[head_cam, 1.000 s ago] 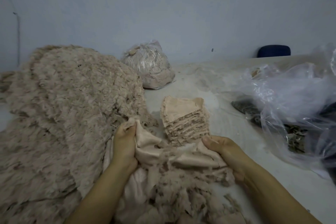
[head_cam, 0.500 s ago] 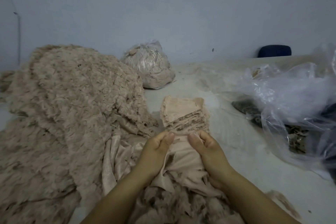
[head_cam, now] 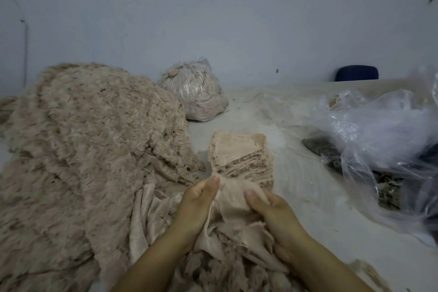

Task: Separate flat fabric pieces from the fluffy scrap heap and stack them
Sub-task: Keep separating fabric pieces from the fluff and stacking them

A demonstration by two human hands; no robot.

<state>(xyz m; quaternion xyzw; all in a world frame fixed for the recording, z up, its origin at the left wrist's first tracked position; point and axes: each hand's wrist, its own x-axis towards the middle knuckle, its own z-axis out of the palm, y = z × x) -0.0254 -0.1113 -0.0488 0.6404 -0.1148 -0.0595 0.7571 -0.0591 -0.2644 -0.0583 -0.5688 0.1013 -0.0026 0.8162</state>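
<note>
A big beige fluffy scrap heap [head_cam: 94, 149] fills the left half of the table. Just right of it stands a neat stack of flat beige fabric pieces [head_cam: 239, 156]. In front of the stack, my left hand [head_cam: 199, 204] and my right hand [head_cam: 270, 208] both pinch one flat beige fabric piece [head_cam: 233, 201], thumbs on top, holding it close together. The piece's upper edge reaches the foot of the stack. Its lower part hangs crumpled over more fluffy scraps between my forearms.
A tied clear bag of beige scraps [head_cam: 194, 92] sits at the back. Crumpled clear plastic sheeting [head_cam: 384, 140] with dark scraps [head_cam: 331, 152] under it covers the right side. A blue chair back [head_cam: 358, 73] shows behind the table [head_cam: 296, 173].
My hands came together from wide apart, gathering the fabric piece, and lifted it slightly toward the stack. The stack and heap have not moved.
</note>
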